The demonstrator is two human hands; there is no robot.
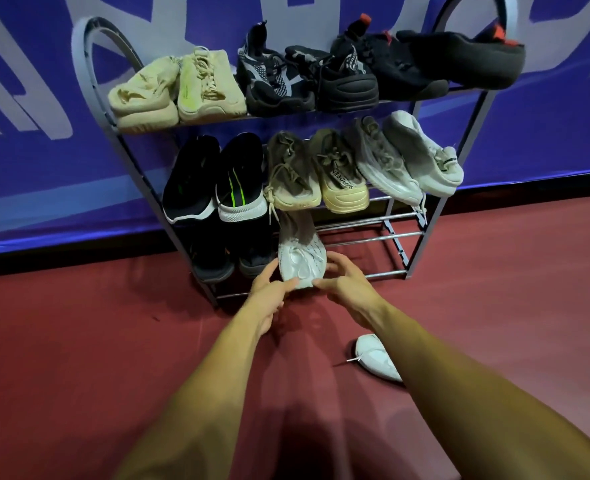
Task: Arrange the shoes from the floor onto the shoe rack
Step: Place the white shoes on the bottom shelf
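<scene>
Standing on red floor (78,358): shoe rack (404,233), blue banner (26,168) behind.

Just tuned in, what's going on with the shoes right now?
Both hands, the left hand and the right hand, are at the toe of a white shoe on the bottom shelf of the shoe rack. The upper shelves are full. One more white sneaker lies on the floor.
</scene>
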